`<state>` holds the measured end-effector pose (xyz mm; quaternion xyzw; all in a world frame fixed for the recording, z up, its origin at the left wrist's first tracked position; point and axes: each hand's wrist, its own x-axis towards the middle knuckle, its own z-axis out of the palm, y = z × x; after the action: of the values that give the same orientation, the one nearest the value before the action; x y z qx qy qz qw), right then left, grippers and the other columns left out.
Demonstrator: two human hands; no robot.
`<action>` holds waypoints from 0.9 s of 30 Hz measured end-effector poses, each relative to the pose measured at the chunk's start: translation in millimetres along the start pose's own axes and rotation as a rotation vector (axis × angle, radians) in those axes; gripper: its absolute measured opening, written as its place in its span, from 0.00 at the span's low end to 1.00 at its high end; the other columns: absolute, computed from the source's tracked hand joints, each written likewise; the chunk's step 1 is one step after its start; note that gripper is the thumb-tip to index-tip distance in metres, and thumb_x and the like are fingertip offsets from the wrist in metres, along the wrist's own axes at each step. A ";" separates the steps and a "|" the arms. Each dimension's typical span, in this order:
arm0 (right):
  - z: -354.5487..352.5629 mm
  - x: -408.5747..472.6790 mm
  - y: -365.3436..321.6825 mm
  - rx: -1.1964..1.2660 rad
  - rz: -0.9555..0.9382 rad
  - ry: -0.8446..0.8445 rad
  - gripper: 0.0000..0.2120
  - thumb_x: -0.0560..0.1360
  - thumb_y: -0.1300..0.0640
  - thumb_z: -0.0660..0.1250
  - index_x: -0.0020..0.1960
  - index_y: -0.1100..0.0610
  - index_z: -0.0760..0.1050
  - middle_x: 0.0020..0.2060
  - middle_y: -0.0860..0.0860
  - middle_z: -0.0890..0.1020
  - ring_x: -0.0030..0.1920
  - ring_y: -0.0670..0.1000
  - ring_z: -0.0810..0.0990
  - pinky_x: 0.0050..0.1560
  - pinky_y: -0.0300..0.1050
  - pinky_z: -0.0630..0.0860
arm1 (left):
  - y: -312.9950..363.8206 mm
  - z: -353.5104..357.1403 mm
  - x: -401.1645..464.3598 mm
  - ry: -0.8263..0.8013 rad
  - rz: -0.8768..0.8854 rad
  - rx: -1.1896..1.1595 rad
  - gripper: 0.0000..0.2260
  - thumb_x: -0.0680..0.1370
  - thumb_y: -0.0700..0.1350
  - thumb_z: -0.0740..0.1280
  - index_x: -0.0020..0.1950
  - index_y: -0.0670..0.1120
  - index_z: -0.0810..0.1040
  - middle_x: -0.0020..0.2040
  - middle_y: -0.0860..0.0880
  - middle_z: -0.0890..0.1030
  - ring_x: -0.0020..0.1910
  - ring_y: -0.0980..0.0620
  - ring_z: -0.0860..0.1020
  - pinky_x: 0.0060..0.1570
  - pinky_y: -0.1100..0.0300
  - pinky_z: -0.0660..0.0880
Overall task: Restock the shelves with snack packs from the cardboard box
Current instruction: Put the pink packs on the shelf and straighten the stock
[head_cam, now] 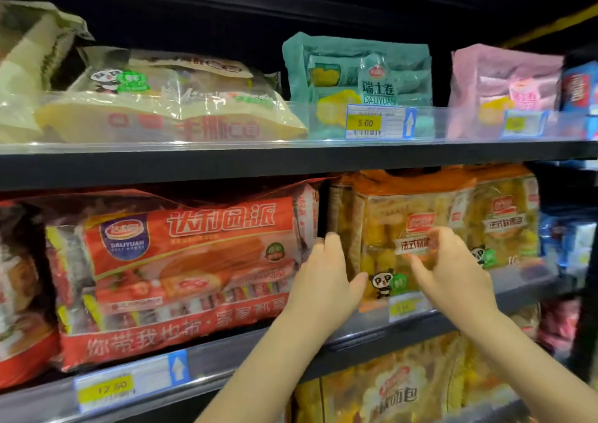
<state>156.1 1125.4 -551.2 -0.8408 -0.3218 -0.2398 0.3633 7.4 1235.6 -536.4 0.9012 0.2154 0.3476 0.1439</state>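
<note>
An orange-and-yellow snack pack (385, 228) with a panda sticker stands upright on the middle shelf (226, 354). My left hand (326, 273) is pressed against its left edge, fingers wrapped around the side. My right hand (453, 267) grips its front face near the label, thumb and fingers pinching the wrapper. A second pack of the same kind (508, 218) stands just to its right. A big red snack pack (181, 270) lies to the left of my hands. The cardboard box is out of view.
The upper shelf (291, 160) carries cream bread bags (168, 98), a teal pack (362, 79) and a pink pack (504, 82) behind a clear rail with price tags. More yellow packs (398, 390) sit on the shelf below.
</note>
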 end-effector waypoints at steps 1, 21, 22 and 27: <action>0.3 3.0 4.8 -0.020 0.019 -0.013 0.24 0.74 0.50 0.66 0.66 0.58 0.64 0.56 0.55 0.75 0.51 0.59 0.77 0.43 0.51 0.75 | 1.9 3.5 4.1 -0.007 -0.008 -0.014 0.28 0.76 0.53 0.65 0.70 0.44 0.59 0.65 0.44 0.69 0.60 0.45 0.73 0.55 0.54 0.73; 6.3 25.9 23.8 0.267 0.274 -0.223 0.52 0.68 0.48 0.74 0.76 0.59 0.42 0.75 0.57 0.57 0.74 0.57 0.59 0.70 0.51 0.62 | -6.8 26.7 26.7 -0.047 -0.078 -0.049 0.28 0.77 0.51 0.63 0.72 0.42 0.55 0.66 0.43 0.69 0.61 0.45 0.73 0.59 0.56 0.72; 6.2 25.5 24.0 0.272 0.269 -0.222 0.52 0.68 0.48 0.74 0.76 0.59 0.42 0.75 0.57 0.57 0.73 0.57 0.59 0.69 0.51 0.62 | -5.6 25.7 25.6 -0.043 -0.076 -0.044 0.30 0.77 0.50 0.63 0.73 0.42 0.53 0.67 0.43 0.67 0.63 0.45 0.72 0.60 0.56 0.72; 5.4 24.4 29.4 0.261 0.230 -0.207 0.53 0.67 0.48 0.75 0.76 0.60 0.43 0.74 0.57 0.60 0.73 0.57 0.61 0.68 0.51 0.64 | 1.9 32.1 25.1 -0.068 -0.084 -0.012 0.28 0.76 0.48 0.67 0.69 0.43 0.56 0.65 0.44 0.67 0.59 0.46 0.74 0.56 0.56 0.74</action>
<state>194.6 1123.0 -552.4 -0.8380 -0.2877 -0.0655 0.4591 46.7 1242.7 -544.5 0.9017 0.2459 0.3118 0.1711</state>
